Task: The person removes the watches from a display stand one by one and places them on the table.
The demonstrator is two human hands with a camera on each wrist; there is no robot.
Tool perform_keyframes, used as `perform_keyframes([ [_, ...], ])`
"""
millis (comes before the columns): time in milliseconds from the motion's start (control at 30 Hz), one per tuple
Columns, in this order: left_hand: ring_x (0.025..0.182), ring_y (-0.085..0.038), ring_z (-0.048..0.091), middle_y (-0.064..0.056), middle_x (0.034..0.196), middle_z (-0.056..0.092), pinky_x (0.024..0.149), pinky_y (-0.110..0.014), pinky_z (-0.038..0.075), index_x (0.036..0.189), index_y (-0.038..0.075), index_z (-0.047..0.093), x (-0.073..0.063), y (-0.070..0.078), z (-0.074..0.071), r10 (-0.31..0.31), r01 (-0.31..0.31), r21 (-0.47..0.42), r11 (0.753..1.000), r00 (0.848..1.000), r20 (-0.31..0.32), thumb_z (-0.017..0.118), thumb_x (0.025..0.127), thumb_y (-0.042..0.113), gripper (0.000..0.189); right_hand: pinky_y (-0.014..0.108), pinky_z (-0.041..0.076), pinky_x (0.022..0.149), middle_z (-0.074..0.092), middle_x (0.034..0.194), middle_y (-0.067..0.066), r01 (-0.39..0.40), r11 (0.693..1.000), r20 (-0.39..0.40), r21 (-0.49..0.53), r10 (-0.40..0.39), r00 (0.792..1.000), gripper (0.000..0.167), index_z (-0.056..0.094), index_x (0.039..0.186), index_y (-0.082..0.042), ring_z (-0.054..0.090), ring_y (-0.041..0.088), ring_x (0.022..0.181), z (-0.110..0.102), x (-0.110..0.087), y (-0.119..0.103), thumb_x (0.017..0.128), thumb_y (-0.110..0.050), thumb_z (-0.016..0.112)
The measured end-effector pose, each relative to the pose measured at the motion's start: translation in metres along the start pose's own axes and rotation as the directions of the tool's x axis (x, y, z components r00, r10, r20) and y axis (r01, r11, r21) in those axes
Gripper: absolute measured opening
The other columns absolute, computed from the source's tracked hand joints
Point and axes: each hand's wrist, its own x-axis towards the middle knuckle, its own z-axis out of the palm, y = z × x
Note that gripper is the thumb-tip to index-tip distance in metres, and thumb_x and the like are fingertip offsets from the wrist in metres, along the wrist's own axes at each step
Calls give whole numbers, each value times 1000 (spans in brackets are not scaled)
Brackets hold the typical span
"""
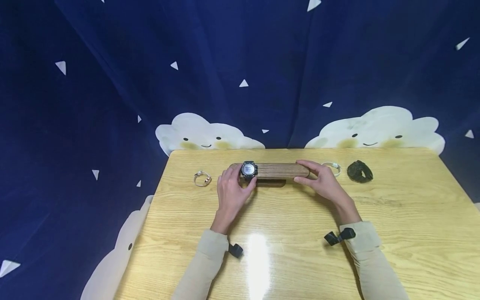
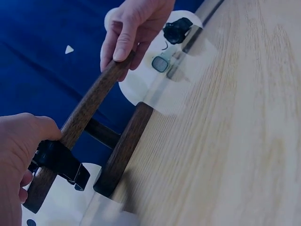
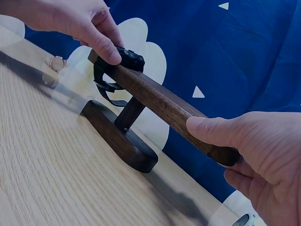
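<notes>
A dark wooden T-shaped watch stand (image 1: 279, 171) stands near the table's far edge, its crossbar running left to right above a rounded base (image 3: 134, 153). A black digital watch (image 1: 249, 169) is looped around the bar's left part, face up. My left hand (image 1: 231, 191) pinches this watch at the bar, thumb on the near side and fingers on the far side. The strap hangs below the bar in the right wrist view. With thumb and fingers, my right hand (image 1: 325, 181) grips the bar's right end.
A slim light-banded watch (image 1: 202, 178) lies left of the stand. Behind my right hand is a white-strapped watch (image 1: 333, 167), and a bulky black watch (image 1: 360, 171) lies farther right. A dark blue curtain (image 1: 240, 104) hangs behind the wooden table (image 1: 300, 258).
</notes>
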Motion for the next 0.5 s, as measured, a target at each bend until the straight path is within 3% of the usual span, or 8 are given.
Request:
perform_keyframes([
  [333, 93, -23, 65, -9, 111, 75, 79, -35, 53, 126, 6, 71, 1, -5, -1, -5, 4, -27, 1000, 1000, -18, 87, 80, 40, 59, 56, 39, 119, 58, 147, 22, -4, 1000, 3, 4, 4, 1000, 60, 60, 144, 0, 52, 40, 140, -1, 0, 1, 92, -17, 83],
  [500, 82, -19, 60, -4, 93, 71, 73, -32, 49, 123, 8, 73, 2, -7, -1, -13, 12, -40, 999, 999, -31, 89, 78, 40, 58, 56, 39, 119, 58, 148, 22, -4, 1000, 2, -2, 4, 1000, 60, 60, 144, 0, 51, 41, 141, -1, 0, 2, 92, -17, 83],
])
